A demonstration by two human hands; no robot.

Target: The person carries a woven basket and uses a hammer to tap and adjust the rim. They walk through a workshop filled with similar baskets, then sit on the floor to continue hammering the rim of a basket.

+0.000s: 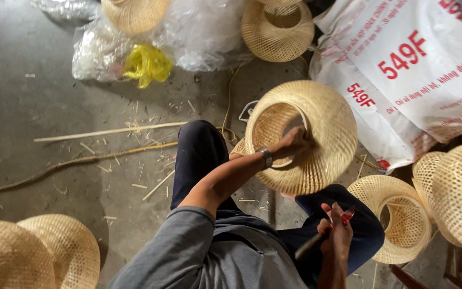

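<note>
The person wears a grey shirt (225, 251) with pushed-up sleeves, dark blue trousers (199, 155), and a metal wristwatch (266, 157).

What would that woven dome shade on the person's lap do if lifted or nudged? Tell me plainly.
The woven shade probably feels light for its size: open lattice weave, hollow inside. It likely keeps its shape, since the left hand steadies it by the rim alone. Its rounded wall suggests it would roll if set sideways on the floor.

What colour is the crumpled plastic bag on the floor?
Bright yellow plastic bag, clearest in the head view.
</note>
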